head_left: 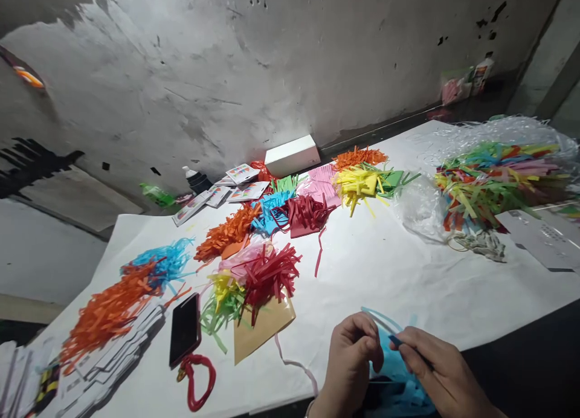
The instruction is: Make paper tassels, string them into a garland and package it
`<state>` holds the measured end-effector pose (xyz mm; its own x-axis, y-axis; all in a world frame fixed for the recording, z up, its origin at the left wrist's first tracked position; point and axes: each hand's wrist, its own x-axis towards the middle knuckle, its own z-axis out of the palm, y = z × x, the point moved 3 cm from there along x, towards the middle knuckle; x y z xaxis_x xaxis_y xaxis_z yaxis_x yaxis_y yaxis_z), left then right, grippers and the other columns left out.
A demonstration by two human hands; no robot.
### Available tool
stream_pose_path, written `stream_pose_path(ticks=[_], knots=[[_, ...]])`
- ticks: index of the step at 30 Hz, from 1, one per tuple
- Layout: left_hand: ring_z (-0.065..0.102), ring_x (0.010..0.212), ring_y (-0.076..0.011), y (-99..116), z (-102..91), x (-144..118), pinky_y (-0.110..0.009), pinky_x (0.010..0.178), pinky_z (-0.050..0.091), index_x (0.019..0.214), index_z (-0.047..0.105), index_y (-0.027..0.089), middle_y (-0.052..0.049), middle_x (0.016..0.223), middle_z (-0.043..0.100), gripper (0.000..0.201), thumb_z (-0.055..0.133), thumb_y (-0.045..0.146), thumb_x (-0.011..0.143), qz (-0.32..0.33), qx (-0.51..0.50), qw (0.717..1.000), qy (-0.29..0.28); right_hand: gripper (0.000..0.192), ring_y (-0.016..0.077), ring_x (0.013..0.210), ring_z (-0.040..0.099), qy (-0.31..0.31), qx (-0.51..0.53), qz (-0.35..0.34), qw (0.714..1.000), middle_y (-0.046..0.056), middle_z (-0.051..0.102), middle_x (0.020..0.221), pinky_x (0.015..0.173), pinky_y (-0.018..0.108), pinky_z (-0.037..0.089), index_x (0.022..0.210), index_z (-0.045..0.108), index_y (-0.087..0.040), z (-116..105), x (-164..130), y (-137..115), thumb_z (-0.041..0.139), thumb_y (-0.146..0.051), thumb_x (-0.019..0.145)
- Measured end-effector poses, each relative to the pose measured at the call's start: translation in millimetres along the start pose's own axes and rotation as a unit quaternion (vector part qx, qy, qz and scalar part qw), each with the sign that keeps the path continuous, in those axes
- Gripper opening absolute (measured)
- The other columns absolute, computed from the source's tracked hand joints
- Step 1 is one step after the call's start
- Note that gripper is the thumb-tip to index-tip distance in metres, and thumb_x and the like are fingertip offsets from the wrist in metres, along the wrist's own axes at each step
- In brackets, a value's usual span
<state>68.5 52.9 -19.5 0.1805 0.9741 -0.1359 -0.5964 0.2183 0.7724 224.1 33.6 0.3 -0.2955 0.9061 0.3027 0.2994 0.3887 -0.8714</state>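
At the table's front edge my left hand (pixel 351 360) is closed, its fingers curled in beside the blue paper fringe; what lies inside them is hidden. My right hand (pixel 437 366) pinches a blue paper strip (pixel 396 340) between thumb and fingers, just right of the left hand. A thin light-blue strip (pixel 378 317) arches between the two hands. Below and between them hangs blue fringed tissue paper (pixel 399 397), partly covered by the hands.
Fringed paper bundles in orange (pixel 111 309), red (pixel 272 276) and yellow (pixel 357 185) lie across the white-covered table (pixel 362 267). A phone (pixel 185 330) with a red strap rests at left. Colourful fringe in clear plastic (pixel 498 176) lies right; a white box (pixel 292 155) stands by the wall.
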Motion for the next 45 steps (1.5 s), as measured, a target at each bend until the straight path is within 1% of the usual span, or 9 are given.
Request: stream_pose_path(ticks=[4, 7, 9, 13, 19, 25, 35, 40, 45], knots=[[0.04, 0.053, -0.0065, -1.5, 8.6, -0.1, -0.019, 0.05, 0.033, 0.064, 0.058, 0.017, 0.006, 0.063, 0.044, 0.044, 0.093, 0.043, 0.063, -0.03, -0.062, 0.998, -0.003, 0.024, 0.0136, 0.073, 0.066, -0.03, 0.014, -0.002, 0.999, -0.001, 0.066, 0.079, 0.067, 0.021, 0.053, 0.091, 0.06, -0.024, 4.5, 1.8, -10.3, 0.041, -0.024, 0.105], [0.044, 0.068, -0.0112, -3.9, 15.3, -0.9, -0.021, 0.062, 0.039, 0.064, 0.055, 0.018, 0.004, 0.068, 0.044, 0.047, 0.094, 0.043, 0.062, -0.044, -0.105, 0.994, 0.002, 0.026, 0.012, 0.066, 0.064, -0.018, 0.02, 0.001, 1.0, -0.002, 0.064, 0.074, 0.064, 0.02, 0.051, 0.085, 0.058, -0.024, 7.5, 4.9, -14.3, 0.042, -0.024, 0.105], [0.045, 0.072, -0.0125, -6.3, 18.1, -1.2, -0.023, 0.068, 0.04, 0.065, 0.056, 0.019, 0.004, 0.07, 0.045, 0.046, 0.095, 0.043, 0.062, -0.052, -0.127, 0.991, 0.002, 0.025, 0.0117, 0.067, 0.064, 0.002, 0.005, -0.017, 1.0, -0.003, 0.064, 0.074, 0.064, 0.02, 0.051, 0.085, 0.058, -0.024, 8.4, 6.8, -15.7, 0.042, -0.021, 0.104], [0.044, 0.071, -0.0122, -10.0, 20.2, -1.5, -0.023, 0.069, 0.039, 0.067, 0.059, 0.019, 0.004, 0.07, 0.047, 0.039, 0.094, 0.037, 0.065, -0.066, -0.165, 0.984, -0.002, 0.021, 0.0122, 0.069, 0.064, 0.043, -0.045, -0.089, 0.994, -0.002, 0.064, 0.076, 0.064, 0.022, 0.05, 0.091, 0.058, -0.023, 9.6, 7.4, -17.3, 0.042, -0.014, 0.102], [0.044, 0.068, -0.0118, -10.2, 23.2, -2.0, -0.024, 0.068, 0.038, 0.067, 0.06, 0.018, 0.004, 0.069, 0.047, 0.036, 0.092, 0.036, 0.069, -0.077, -0.179, 0.981, -0.008, 0.018, 0.0164, 0.067, 0.059, 0.099, -0.15, -0.16, 0.971, 0.001, 0.06, 0.072, 0.064, 0.03, 0.047, 0.09, 0.055, -0.02, 11.3, 4.0, -16.8, 0.045, -0.008, 0.099], [0.043, 0.069, -0.0123, -11.5, 21.6, -1.9, -0.023, 0.07, 0.039, 0.066, 0.056, 0.019, 0.004, 0.068, 0.047, 0.043, 0.095, 0.037, 0.063, -0.079, -0.151, 0.985, 0.041, 0.015, 0.0173, 0.062, 0.055, 0.119, -0.226, -0.215, 0.943, 0.002, 0.061, 0.07, 0.061, 0.034, 0.043, 0.093, 0.056, -0.018, 12.9, 4.9, -20.7, 0.049, -0.005, 0.096], [0.039, 0.067, -0.0121, -10.8, 22.8, -2.8, -0.024, 0.069, 0.038, 0.062, 0.046, 0.019, 0.005, 0.067, 0.043, 0.054, 0.094, 0.045, 0.061, -0.079, -0.124, 0.988, 0.054, 0.019, 0.0168, 0.064, 0.058, 0.102, -0.163, -0.175, 0.966, 0.002, 0.06, 0.07, 0.061, 0.03, 0.047, 0.087, 0.056, -0.021, 10.7, 4.2, -16.4, 0.048, -0.007, 0.097], [0.037, 0.065, -0.0116, -14.8, 21.6, -4.1, -0.024, 0.065, 0.036, 0.062, 0.045, 0.019, 0.005, 0.067, 0.043, 0.054, 0.094, 0.045, 0.063, -0.09, -0.136, 0.986, 0.045, 0.019, 0.0169, 0.064, 0.058, 0.111, -0.16, -0.17, 0.966, 0.002, 0.061, 0.07, 0.062, 0.03, 0.047, 0.087, 0.056, -0.02, 10.7, 4.5, -15.7, 0.047, -0.007, 0.097], [0.038, 0.066, -0.0122, -16.2, 22.4, -4.2, -0.025, 0.069, 0.038, 0.061, 0.046, 0.019, 0.004, 0.068, 0.045, 0.053, 0.092, 0.045, 0.065, -0.08, -0.122, 0.988, 0.046, 0.021, 0.0162, 0.064, 0.059, 0.111, -0.17, -0.164, 0.965, 0.0, 0.06, 0.068, 0.062, 0.03, 0.046, 0.084, 0.057, -0.02, 10.2, 6.6, -16.7, 0.047, -0.006, 0.097]])
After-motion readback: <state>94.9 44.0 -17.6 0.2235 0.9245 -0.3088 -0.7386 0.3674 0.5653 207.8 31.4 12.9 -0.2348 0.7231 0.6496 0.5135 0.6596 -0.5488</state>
